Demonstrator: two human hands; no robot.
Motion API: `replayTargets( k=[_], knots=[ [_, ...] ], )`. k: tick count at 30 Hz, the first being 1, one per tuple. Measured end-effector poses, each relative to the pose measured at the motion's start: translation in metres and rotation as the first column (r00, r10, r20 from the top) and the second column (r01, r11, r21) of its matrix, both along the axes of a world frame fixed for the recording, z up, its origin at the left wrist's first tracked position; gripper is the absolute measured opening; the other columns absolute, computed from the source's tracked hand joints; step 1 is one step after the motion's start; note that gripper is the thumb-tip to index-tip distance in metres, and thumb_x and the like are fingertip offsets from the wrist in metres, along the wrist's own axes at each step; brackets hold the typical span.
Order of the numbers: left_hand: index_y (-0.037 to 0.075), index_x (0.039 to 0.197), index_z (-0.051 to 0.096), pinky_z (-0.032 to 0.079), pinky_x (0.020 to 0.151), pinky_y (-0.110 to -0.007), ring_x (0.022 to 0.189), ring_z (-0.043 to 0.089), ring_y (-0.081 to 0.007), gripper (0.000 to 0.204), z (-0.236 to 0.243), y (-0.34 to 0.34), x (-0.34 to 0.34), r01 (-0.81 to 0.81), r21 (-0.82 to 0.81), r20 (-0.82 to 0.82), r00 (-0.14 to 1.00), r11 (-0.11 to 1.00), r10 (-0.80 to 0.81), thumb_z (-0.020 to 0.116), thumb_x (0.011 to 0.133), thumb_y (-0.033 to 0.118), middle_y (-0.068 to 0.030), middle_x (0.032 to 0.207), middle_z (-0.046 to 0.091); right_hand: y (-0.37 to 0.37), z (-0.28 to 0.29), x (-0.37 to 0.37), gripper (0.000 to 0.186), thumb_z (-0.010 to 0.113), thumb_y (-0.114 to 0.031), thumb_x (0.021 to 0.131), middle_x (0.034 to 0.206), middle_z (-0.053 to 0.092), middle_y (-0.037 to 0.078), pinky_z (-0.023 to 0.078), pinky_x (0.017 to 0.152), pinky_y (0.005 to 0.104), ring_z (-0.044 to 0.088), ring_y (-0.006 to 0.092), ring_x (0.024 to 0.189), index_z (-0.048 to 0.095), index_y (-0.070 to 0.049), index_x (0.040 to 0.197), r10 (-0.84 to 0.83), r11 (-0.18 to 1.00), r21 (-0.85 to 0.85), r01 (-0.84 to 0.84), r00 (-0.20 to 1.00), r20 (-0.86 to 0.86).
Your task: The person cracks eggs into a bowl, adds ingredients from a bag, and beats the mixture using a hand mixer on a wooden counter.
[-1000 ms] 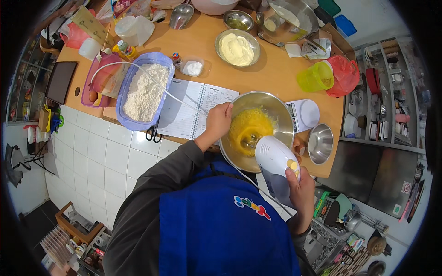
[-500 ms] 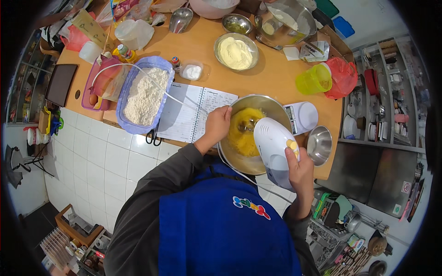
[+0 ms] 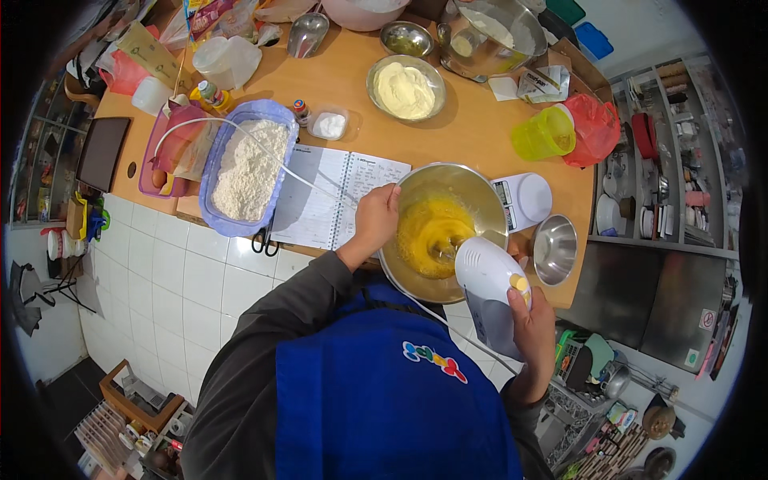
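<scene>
A white hand mixer [image 3: 490, 280] is gripped in my right hand [image 3: 532, 332], with my thumb near its yellow button. Its beaters [image 3: 442, 248] sit in a yellow batter [image 3: 422, 226] inside a large steel mixing bowl [image 3: 480, 190]. My left hand [image 3: 376, 220] is closed on the bowl's left rim, thumb at the edge and the other fingers mostly hidden. Under that hand lies an open spiral notebook [image 3: 304, 200] with handwriting. To the bowl's right are a white kitchen scale [image 3: 530, 200] and a small steel bowl [image 3: 554, 250].
A blue tub of flour [image 3: 250, 172] stands at the left, with scissors [image 3: 264, 242] near its lower corner. Farther back are a bowl of pale cream-coloured fat [image 3: 406, 90], a yellow-green jug [image 3: 542, 136] and a red plastic bag [image 3: 592, 130]. A white cord [image 3: 304, 170] loops across the notebook and tub.
The mixer has moved right and toward me, taking its beaters from the batter's middle to its lower right. My left hand stays on the bowl rim.
</scene>
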State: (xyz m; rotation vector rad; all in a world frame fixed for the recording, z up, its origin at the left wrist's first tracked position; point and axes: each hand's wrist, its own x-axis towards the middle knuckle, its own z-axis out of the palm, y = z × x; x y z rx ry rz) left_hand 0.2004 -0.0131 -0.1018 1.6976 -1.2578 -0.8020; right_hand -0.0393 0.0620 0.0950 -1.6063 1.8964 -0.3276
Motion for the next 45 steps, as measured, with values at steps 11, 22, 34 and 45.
replayTargets(
  k=[11,22,34,45],
  knots=[
    [0.002,0.078,0.057,0.043,0.058,-0.047,0.067,0.055,-0.0417,0.025,-0.007,0.000,-0.001,-0.023,-0.055,0.008,1.000,0.998,0.023,0.048,0.092,0.021,-0.0217,0.071,0.057,0.003,0.005,0.018,0.038,0.057,-0.032,0.087,0.078,0.062,0.022,0.046,0.066,0.0374,0.062,0.0318,0.073,0.056,0.004,0.100,0.073,0.995,0.065,-0.074,0.997,0.020],
    [0.001,0.077,0.057,0.042,0.056,-0.047,0.067,0.055,-0.0417,0.026,0.000,0.001,0.000,-0.019,-0.014,0.020,1.000,1.000,0.019,0.049,0.091,0.021,-0.0219,0.071,0.057,-0.028,-0.005,0.026,0.040,0.055,-0.030,0.088,0.088,0.060,0.027,0.045,0.072,0.0418,0.060,0.0391,0.083,0.056,0.007,0.103,0.104,0.993,-0.076,-0.095,0.985,0.137],
    [0.002,0.080,0.059,0.043,0.056,-0.046,0.066,0.056,-0.0413,0.024,-0.004,0.001,-0.002,-0.052,-0.029,0.010,0.999,0.998,0.052,0.049,0.091,0.020,-0.0214,0.072,0.058,-0.016,-0.005,0.000,0.042,0.054,-0.031,0.089,0.092,0.060,0.026,0.046,0.074,0.0372,0.061,0.0359,0.084,0.054,0.006,0.110,0.023,1.000,0.009,-0.023,1.000,-0.009],
    [0.003,0.079,0.059,0.043,0.055,-0.046,0.066,0.056,-0.0412,0.024,0.001,0.000,-0.002,-0.031,-0.009,-0.014,0.999,0.999,0.031,0.049,0.091,0.021,-0.0212,0.071,0.058,0.007,0.005,0.004,0.041,0.057,-0.035,0.087,0.079,0.062,0.023,0.047,0.067,0.0373,0.063,0.0318,0.073,0.057,0.004,0.100,0.028,0.996,0.078,-0.030,0.999,0.025]
  ],
)
